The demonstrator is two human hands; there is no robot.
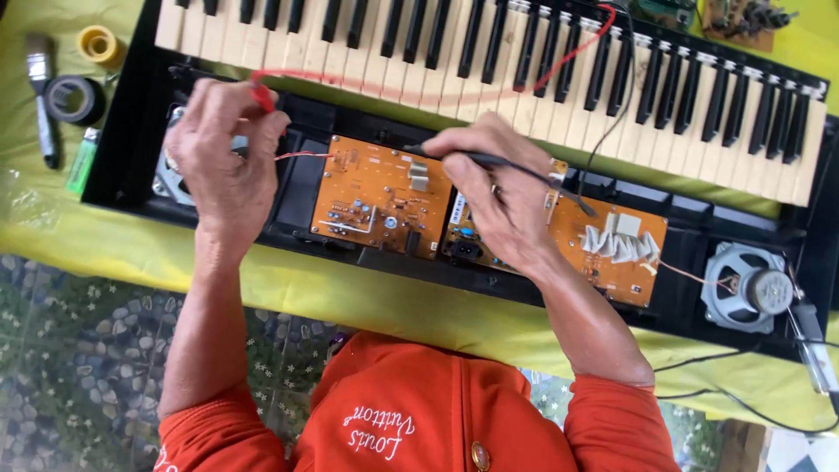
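Far left on the yellow cloth (122,253) lie a small brush (39,96), a roll of black tape (74,98), a yellow roll (98,44) above it, and a green lighter (83,160) below; all sit just beside the black keyboard casing (131,131), well apart from my hands.

My left hand (223,157) rests over the left end of the open casing, half covering a round speaker (170,179); its fingers are closed narrow around a red probe (262,94), pinched near the tip, and the red lead (489,87) trails off rightward across the white and black keys (489,52). A thin red wire (301,156) runs from beside that hand to the left orange circuit board (380,194), which lies flat in the casing between my two hands.

My right hand (502,197) sits just right of that board; it holds a black probe (489,159) like a pen, fingers tight on the shaft, the tip at the top edge of the left board, the cable end pointing right. Under and beyond this hand lies the right orange circuit board (612,249), carrying a fan of pale ribbon wires (620,240); a thin wire links it to a second speaker (752,287) at the right end of the casing.

At the bottom, my orange sleeves (411,411) fill the view.
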